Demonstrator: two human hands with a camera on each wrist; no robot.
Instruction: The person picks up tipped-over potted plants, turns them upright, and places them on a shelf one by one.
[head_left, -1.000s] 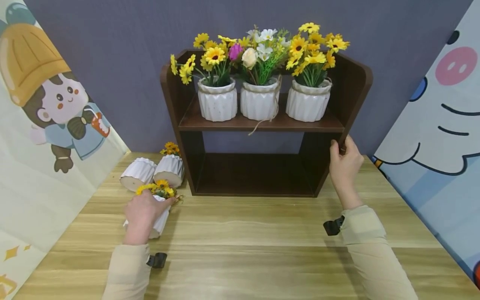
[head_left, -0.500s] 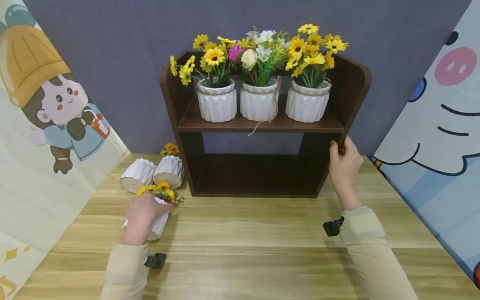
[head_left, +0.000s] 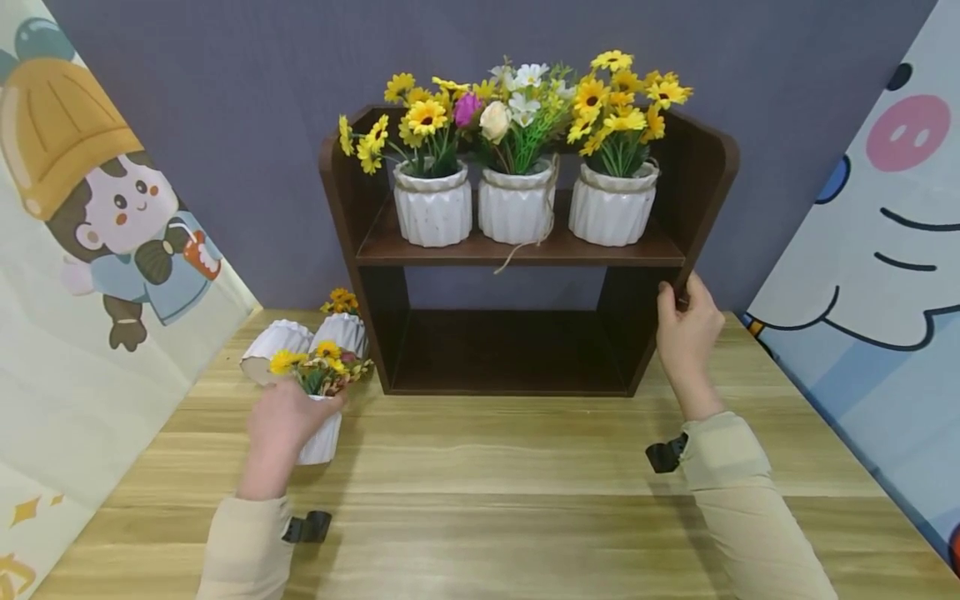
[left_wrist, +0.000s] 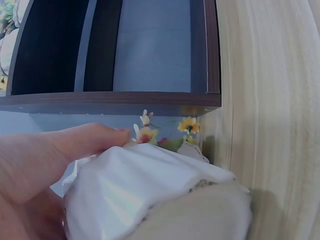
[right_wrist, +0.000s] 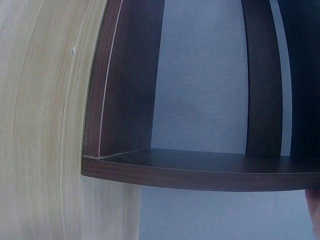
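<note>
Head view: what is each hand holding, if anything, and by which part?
The left hand grips a white flower pot by its side wall, near the rim. The right hand holds the brown shelf by its right side panel, at the front edge.

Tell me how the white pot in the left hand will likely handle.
The white pot seems stiff: no dent shows where the left hand grips it. Its glossy wall may be slightly slippery, though the ridges could help grip. Laid down, its rounded side might roll unevenly.
</note>
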